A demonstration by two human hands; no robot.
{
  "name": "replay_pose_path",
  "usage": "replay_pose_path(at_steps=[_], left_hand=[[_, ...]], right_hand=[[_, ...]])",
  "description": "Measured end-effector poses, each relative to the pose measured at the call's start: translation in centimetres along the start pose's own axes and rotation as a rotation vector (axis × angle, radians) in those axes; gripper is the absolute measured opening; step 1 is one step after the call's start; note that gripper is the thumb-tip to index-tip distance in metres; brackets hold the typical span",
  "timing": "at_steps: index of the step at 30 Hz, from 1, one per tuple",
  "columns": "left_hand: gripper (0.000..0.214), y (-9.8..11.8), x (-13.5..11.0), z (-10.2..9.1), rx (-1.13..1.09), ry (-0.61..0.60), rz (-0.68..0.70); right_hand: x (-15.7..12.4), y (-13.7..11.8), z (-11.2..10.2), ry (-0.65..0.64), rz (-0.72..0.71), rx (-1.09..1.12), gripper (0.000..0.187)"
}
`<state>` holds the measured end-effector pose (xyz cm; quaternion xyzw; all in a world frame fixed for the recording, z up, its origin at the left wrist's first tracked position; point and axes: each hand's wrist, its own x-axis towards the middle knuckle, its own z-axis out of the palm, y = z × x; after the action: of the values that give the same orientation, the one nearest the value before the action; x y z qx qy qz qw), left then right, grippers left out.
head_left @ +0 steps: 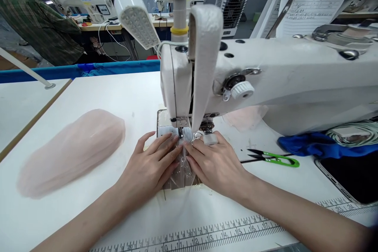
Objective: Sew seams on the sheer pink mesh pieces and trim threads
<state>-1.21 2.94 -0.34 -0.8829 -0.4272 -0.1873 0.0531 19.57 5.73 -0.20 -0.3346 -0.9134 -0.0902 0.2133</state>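
A piece of sheer fabric [182, 173] lies under the needle area of a white sewing machine [183, 75]. My left hand [150, 161] is on the fabric's left side, its thumb and index finger closed on the edge while the outer fingers spread over the machine bed. From the right, my right hand [217, 161] holds the same fabric, fingers bunched close to the presser foot [180, 132]. Both sets of fingertips nearly meet in front of the foot. The fabric's far part is hidden behind the machine head and my fingers.
Pale pink sheer pieces [73, 153] lie stacked at left; another pink piece [245, 117] is behind the needle. At right are green thread snips [277, 159], a blue cloth [307, 145] and a phone [351, 175]. A ruler strip [195, 240] runs along the front. Another person [41, 27] sits beyond.
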Motion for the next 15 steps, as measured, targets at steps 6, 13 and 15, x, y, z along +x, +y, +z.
replay_pose_path(at_steps=[6,13,15], left_hand=[[0.035,0.05,0.01,-0.04,0.0,-0.024,-0.01],[0.035,0.1,-0.01,-0.16,-0.002,-0.037,-0.016],[0.035,0.09,0.03,-0.14,-0.003,-0.037,-0.014]], right_hand=[[-0.04,0.1,0.16,-0.001,-0.01,0.008,0.024],[-0.05,0.09,0.36,-0.01,-0.008,0.006,0.022],[-0.04,0.06,0.37,-0.013,-0.002,0.003,0.022]])
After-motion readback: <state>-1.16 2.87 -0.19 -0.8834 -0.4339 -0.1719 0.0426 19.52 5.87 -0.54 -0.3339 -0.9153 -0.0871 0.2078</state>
